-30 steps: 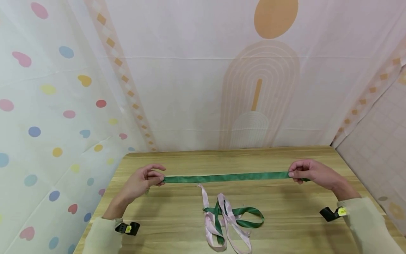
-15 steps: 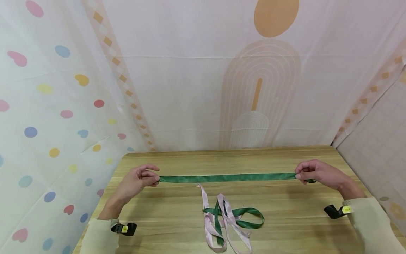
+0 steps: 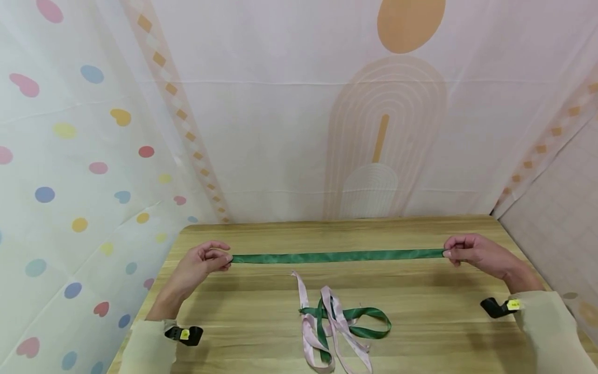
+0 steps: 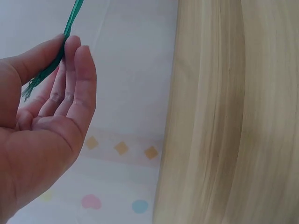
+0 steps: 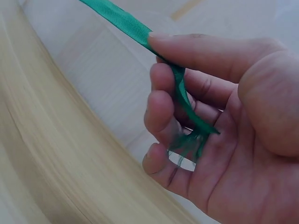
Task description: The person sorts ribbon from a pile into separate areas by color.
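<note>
Comparing with the earlier head views, the green ribbon (image 3: 337, 256) is seen drawn out longer and straighter, and both hands have moved outward: the left hand (image 3: 198, 265) sits a little further left and the right hand (image 3: 474, 253) further right and slightly higher. The loose tangle of pink and green ribbons (image 3: 338, 327) near the front of the wooden table (image 3: 420, 317) is unchanged.

The ribbon is held taut above the table, running level between the two hands, roughly parallel to the table's far edge. Its left end is pinched between the thumb and fingers (image 4: 77, 60) of the left hand; in the left wrist view the fingers are only lightly curled, closed together on the ribbon, with a frayed end showing just past the thumb. Its right end is pinched under the thumb against the index finger (image 5: 163, 109) of the right hand, and in the right wrist view the ribbon is seen passing down across the curled fingers, its frayed tip lying against the palm. A black strap with a yellow tag (image 3: 502, 306) is worn at the right wrist, and a like one at the left.
</note>
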